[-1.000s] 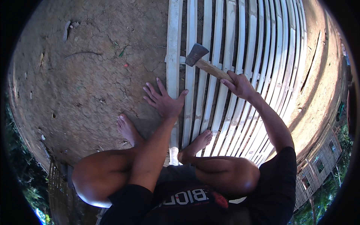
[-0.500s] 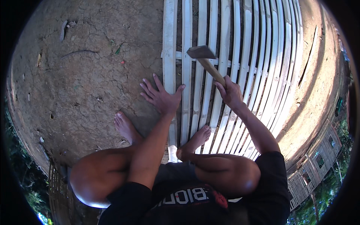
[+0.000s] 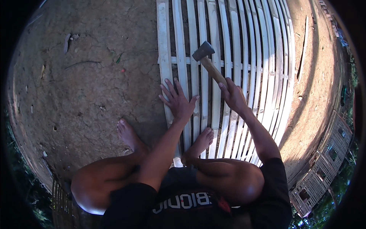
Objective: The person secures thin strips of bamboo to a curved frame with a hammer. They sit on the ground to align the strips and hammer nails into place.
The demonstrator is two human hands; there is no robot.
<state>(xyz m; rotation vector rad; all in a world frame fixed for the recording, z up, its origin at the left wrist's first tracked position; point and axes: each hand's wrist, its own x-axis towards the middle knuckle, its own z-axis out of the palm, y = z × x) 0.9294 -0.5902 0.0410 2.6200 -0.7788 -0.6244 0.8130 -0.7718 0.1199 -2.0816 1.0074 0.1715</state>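
Observation:
A hammer [image 3: 211,68] with a dark metal head and a wooden handle is gripped in my right hand [image 3: 234,97]. Its head is over the pale bamboo slats [image 3: 163,38], which run lengthwise away from me side by side. My left hand [image 3: 181,103] lies over the leftmost slats with fingers spread, palm down and holding nothing. Whether its palm presses on them I cannot tell. A crosspiece [image 3: 174,60] shows in the gaps, beyond my left hand.
My right foot [image 3: 202,143] is on the slats; my left foot [image 3: 127,133] is on cracked bare soil [image 3: 87,91]. A short stick [image 3: 67,43] lies at the far left. Sunlit ground [image 3: 305,99] borders the slats on the right, with a woven bamboo structure [image 3: 324,164] at lower right.
My left hand has shifted right, from the outer edge to over the first slats. The hammer head has turned in my right hand. The slats appear farther left in view.

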